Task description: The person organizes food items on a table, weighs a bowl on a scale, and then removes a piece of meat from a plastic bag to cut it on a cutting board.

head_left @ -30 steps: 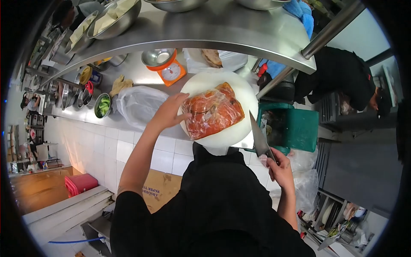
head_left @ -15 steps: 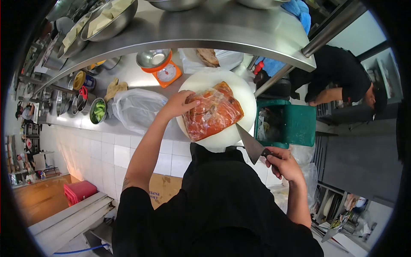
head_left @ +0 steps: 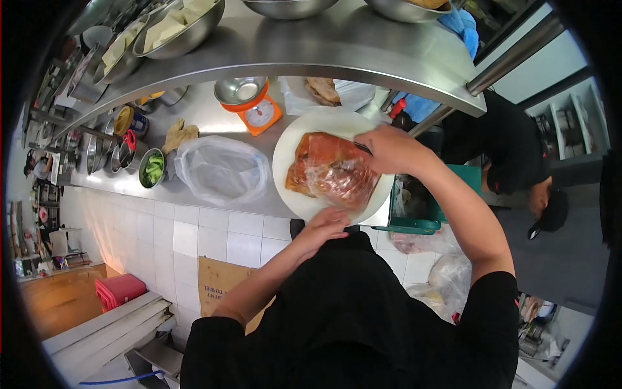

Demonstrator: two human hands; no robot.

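Note:
A slab of orange-brown meat in clear plastic wrap (head_left: 324,170) lies on a round white cutting board (head_left: 285,146). My right hand (head_left: 392,150) is closed at the upper right of the slab. From that fist sticks the dark handle of a knife (head_left: 363,148); most of its blade is hidden. My left hand (head_left: 324,227) is at the near edge of the slab, fingers stretched out and touching the wrap, as far as I can see.
Left of the board stands a clear plastic bag (head_left: 220,170), with a bowl of green vegetables (head_left: 153,168) beyond. An orange scale (head_left: 260,114) sits behind. Overhead runs a steel shelf (head_left: 363,58) with bowls. A green bin (head_left: 418,223) is at the right, near a co-worker (head_left: 515,142).
The wrapped slab has turned on the board. My right hand has moved up to its far right side with the knife, while my left hand has shifted from its left side to its near edge.

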